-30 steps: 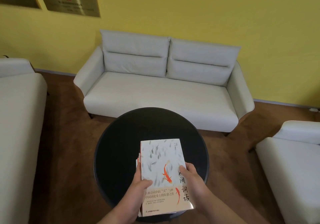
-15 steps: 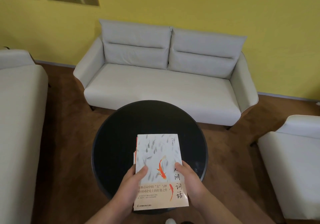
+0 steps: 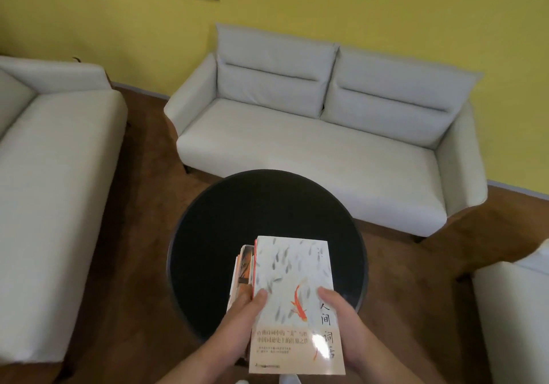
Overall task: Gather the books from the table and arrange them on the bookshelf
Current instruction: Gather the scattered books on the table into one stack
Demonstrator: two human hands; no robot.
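Top book (image 3: 294, 267) had a glossy paper cover with a glare patch, black desk (image 3: 252, 211) under it looked smooth and faintly shiny, sofa (image 3: 297, 146) beyond the desk was matt pale cloth, floor (image 3: 142, 235) around the desk was matt brown carpet.

Round black table (image 3: 237, 220) on brown floor (image 3: 142, 235), w/ white sofas (image 3: 297, 146) around it. Books (image 3: 294, 279) over its near edge; contact unclear.

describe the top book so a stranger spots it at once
At the round black table's near edge, the left hand and right hand hold a book stack. The top book alone has a white cover with grey fish and one orange fish.
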